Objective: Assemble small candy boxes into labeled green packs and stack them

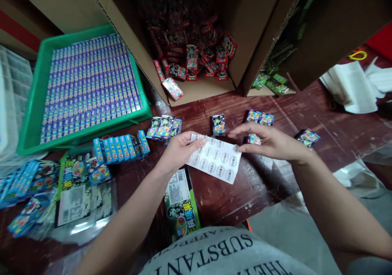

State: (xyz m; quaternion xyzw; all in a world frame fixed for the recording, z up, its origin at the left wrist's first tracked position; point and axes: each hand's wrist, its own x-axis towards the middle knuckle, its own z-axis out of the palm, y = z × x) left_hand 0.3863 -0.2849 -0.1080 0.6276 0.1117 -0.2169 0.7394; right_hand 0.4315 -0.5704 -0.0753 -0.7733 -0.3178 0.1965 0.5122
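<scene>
Occupying mid-frame, one sticker sheet [216, 158], probably light and pliant, best held by its edges, is pinched in the left hand [183, 147], the right hand [268, 140] parted alongside.

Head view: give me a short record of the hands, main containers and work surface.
Left hand: holds white paper sheet of rounded printed labels
Right hand: beside sheet's right edge; contact unclear
Upper left: green plastic tray, rows of small purple boxes
Top centre: brown cardboard carton, small red boxes inside
Surface: dark red-brown tabletop
</scene>
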